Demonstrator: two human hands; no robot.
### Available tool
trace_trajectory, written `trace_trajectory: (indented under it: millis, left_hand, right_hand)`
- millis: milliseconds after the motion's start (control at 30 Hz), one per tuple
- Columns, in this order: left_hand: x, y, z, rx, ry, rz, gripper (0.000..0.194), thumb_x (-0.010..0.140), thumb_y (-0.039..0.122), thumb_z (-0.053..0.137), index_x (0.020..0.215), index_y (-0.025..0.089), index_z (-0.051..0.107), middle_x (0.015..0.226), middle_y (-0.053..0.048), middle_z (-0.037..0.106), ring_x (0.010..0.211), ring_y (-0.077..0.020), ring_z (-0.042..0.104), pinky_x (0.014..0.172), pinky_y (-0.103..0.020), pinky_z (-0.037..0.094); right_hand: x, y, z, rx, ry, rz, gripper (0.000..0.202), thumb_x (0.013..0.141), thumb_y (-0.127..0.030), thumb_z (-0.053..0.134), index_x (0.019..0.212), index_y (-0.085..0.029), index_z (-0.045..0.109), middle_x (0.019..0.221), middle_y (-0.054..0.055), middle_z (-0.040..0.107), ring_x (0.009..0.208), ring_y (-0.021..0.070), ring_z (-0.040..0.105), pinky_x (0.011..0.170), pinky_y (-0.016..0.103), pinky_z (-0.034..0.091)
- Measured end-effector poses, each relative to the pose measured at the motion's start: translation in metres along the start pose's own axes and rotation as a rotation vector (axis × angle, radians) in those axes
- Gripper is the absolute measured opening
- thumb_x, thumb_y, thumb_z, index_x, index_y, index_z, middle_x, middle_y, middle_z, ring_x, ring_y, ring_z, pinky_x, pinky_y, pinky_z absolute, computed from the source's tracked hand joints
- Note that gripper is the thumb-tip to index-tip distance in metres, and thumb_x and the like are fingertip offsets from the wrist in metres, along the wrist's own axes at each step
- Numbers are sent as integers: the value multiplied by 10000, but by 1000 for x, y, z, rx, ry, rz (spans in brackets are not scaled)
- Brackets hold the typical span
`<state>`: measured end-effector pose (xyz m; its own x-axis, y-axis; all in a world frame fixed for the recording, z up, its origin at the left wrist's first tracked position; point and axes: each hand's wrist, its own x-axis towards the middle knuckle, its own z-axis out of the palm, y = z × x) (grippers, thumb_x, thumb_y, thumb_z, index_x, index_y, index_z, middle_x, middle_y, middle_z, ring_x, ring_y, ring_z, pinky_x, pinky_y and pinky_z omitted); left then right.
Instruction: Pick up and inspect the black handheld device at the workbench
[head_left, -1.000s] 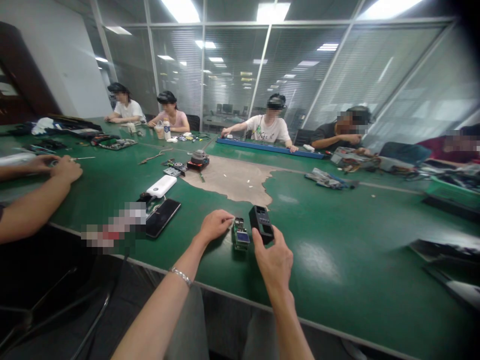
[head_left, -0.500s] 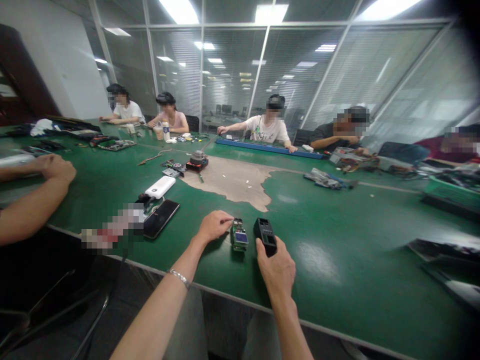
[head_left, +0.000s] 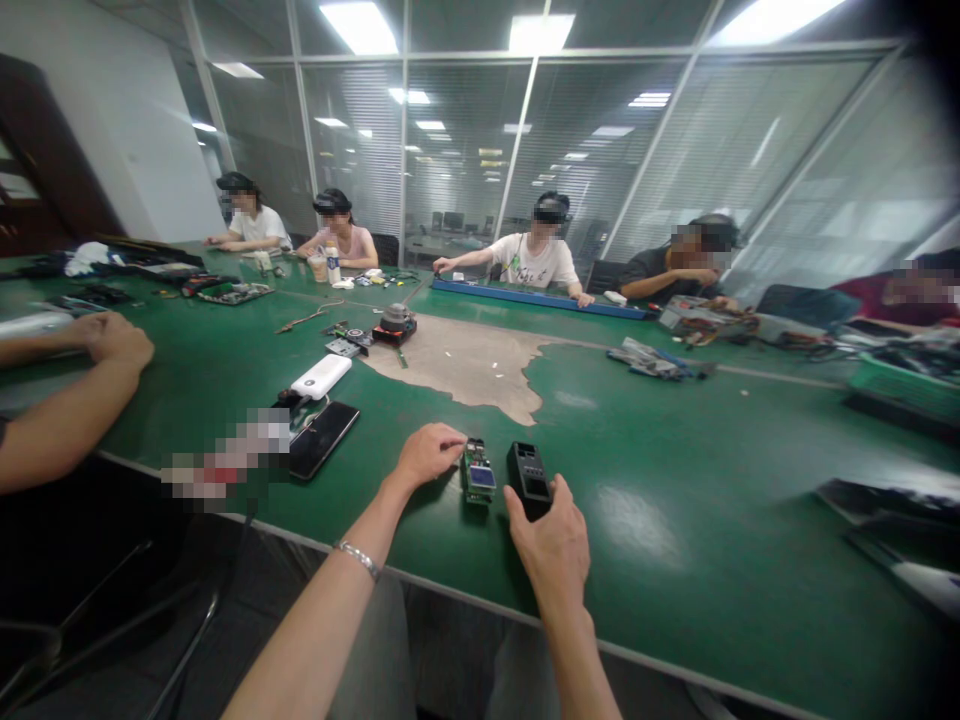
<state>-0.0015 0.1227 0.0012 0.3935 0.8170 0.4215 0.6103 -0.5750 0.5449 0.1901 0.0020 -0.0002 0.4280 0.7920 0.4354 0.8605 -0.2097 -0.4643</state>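
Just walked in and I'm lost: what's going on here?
At the green table, the person's left hand is at the far end of a circuit board with a small screen. The right hand is around the near end of a black casing; how firm its grip is, I can't tell. Board and casing are apart, side by side. A dark phone lies to the left.

Ceiling panels point(head_left: 541, 33) bright; glare on green table point(head_left: 720, 430); edges stretched, blurred.
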Motion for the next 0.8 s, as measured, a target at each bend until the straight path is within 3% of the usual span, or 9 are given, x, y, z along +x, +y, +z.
trace_trajectory:
  millis: [67, 267, 600, 800]
  left_hand:
    - [0, -1, 0, -2, 5, 5, 227, 863, 307, 547, 967, 242, 738, 1034, -7, 717, 983, -165, 614, 922, -284, 463]
    - [0, -3, 0, 2, 7, 5, 218, 853, 302, 555, 944, 238, 743, 1015, -6, 720, 976, -163, 615, 920, -279, 462]
    - [-2, -5, -1, -25, 22, -18, 219, 859, 309, 541, 928, 249, 740, 991, -3, 719, 957, -158, 612, 887, -263, 468]
    - [-3, -3, -4, -27, 30, -47, 231, 870, 285, 515, 916, 241, 737, 1006, -9, 716, 974, -159, 614, 886, -255, 470]
  right_hand:
    - [0, 0, 0, 1, 6, 6, 799, 792, -582, 548, 1349, -26, 414, 1234, 224, 572, 1125, 323, 529, 909, 374, 402]
    - [-1, 0, -3, -1, -33, -6, 526, 839, -510, 516, 1195, -126, 566, 1022, 153, 669, 979, 280, 602, 844, 358, 420]
    - [5, -36, -20, 204, -37, 35, 530, 815, -605, 514, 1154, -209, 607, 1032, 81, 693, 922, 272, 643, 794, 338, 440]
    - [6, -52, -17, 215, -70, 50, 535, 807, -612, 517, 1144, -210, 620, 992, 81, 703, 907, 259, 650, 781, 325, 435]
